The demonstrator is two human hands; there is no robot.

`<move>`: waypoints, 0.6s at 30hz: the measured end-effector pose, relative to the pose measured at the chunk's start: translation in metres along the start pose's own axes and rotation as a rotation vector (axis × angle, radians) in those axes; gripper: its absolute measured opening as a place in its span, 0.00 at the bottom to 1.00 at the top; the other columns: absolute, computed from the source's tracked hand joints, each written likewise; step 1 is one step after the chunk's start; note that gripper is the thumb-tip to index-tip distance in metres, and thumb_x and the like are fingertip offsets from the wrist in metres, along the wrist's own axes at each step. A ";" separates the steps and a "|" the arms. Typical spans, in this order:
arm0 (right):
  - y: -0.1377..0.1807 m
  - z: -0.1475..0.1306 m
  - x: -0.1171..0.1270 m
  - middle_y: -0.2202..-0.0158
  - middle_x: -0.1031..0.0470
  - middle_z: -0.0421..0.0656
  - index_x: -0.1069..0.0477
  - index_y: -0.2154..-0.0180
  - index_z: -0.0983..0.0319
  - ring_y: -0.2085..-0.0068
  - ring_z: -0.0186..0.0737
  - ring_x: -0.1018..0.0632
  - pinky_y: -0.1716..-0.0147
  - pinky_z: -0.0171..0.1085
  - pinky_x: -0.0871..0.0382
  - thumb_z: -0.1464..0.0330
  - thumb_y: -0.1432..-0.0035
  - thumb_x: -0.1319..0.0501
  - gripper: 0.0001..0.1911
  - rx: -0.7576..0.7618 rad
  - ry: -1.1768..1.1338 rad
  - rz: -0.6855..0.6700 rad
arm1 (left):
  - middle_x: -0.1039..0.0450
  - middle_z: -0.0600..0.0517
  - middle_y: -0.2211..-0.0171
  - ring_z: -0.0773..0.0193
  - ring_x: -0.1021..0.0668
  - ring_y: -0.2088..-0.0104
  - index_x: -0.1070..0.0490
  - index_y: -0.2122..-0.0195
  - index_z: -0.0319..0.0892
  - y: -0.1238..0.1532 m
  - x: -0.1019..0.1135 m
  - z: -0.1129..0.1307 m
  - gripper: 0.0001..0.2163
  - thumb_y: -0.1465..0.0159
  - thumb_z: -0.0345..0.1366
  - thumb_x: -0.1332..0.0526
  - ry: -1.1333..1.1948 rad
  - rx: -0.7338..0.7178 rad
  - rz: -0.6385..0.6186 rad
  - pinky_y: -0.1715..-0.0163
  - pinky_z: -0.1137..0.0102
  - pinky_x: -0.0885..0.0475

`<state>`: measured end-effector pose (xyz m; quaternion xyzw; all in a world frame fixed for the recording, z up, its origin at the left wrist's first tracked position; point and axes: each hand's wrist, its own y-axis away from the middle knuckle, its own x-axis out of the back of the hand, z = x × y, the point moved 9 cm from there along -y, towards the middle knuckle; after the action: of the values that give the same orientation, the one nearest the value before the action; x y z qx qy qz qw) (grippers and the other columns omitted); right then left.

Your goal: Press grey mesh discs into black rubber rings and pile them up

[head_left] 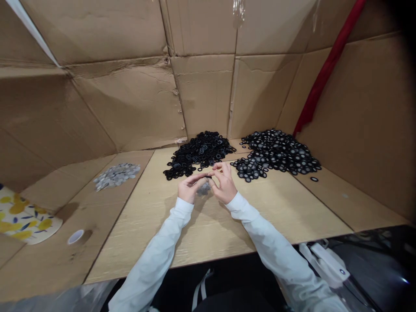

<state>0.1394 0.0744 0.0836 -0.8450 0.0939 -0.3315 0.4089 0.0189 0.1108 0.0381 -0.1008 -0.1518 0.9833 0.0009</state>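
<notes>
My left hand and my right hand meet over the middle of the wooden board. Their fingertips pinch a small black ring between them; fingers cover much of it. Right below the hands lies a small heap of pale grey discs, partly hidden. Just behind them rises a pile of black rings. To the right of that spreads a larger pile of black rings with grey centres.
More pale discs lie in a heap at the left. A white tape roll and a lemon-patterned object stand at the far left. Cardboard walls enclose the back and sides. A white device sits below the right front edge.
</notes>
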 end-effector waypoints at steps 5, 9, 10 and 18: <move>0.000 0.000 0.000 0.62 0.42 0.46 0.34 0.68 0.60 0.57 0.45 0.40 0.58 0.45 0.43 0.74 0.55 0.47 0.10 0.003 -0.011 0.001 | 0.25 0.49 0.70 0.61 0.25 0.67 0.26 0.73 0.40 0.000 0.000 -0.002 0.10 0.59 0.33 0.35 0.029 0.013 0.014 0.61 0.66 0.31; 0.001 -0.001 0.000 0.62 0.42 0.46 0.34 0.68 0.61 0.57 0.44 0.39 0.58 0.45 0.43 0.74 0.55 0.47 0.09 0.008 -0.011 0.003 | 0.25 0.49 0.69 0.62 0.25 0.67 0.26 0.73 0.41 0.001 -0.001 -0.004 0.09 0.58 0.34 0.35 0.054 0.019 0.006 0.62 0.67 0.31; 0.001 -0.001 0.001 0.62 0.42 0.46 0.34 0.68 0.61 0.57 0.44 0.39 0.58 0.44 0.42 0.74 0.55 0.46 0.09 0.014 -0.011 0.005 | 0.25 0.49 0.69 0.63 0.25 0.67 0.26 0.73 0.41 0.001 -0.001 -0.004 0.09 0.58 0.34 0.35 0.056 0.018 0.000 0.62 0.67 0.31; -0.001 0.004 0.000 0.62 0.41 0.45 0.32 0.70 0.60 0.57 0.42 0.38 0.58 0.44 0.41 0.71 0.54 0.44 0.06 -0.042 -0.122 0.007 | 0.25 0.51 0.73 0.65 0.25 0.71 0.26 0.76 0.40 0.000 0.000 -0.014 0.09 0.60 0.34 0.34 0.154 0.129 0.037 0.64 0.69 0.31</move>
<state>0.1418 0.0779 0.0823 -0.8716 0.0784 -0.2761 0.3973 0.0216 0.1148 0.0244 -0.1785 -0.0856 0.9802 0.0007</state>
